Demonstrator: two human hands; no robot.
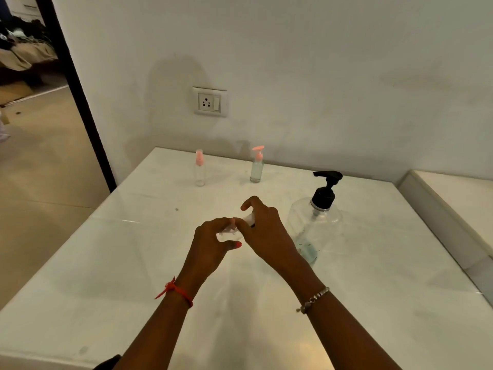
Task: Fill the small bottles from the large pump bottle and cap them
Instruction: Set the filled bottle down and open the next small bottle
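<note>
Over the middle of the table [133,263], the left hand [210,244] curls round the body of a small clear bottle [226,233], and the right hand [264,228] pinches its top end, so the bottle lies between both hands. The large pump bottle [314,225] stands just right of the right hand. A small spray bottle [200,169] and a small pump bottle [257,166], both pink-topped, stand near the far edge.

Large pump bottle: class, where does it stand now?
Head view: the large pump bottle stands right of centre on the table, right of the right hand, in front of the tinted small bottle.
</note>
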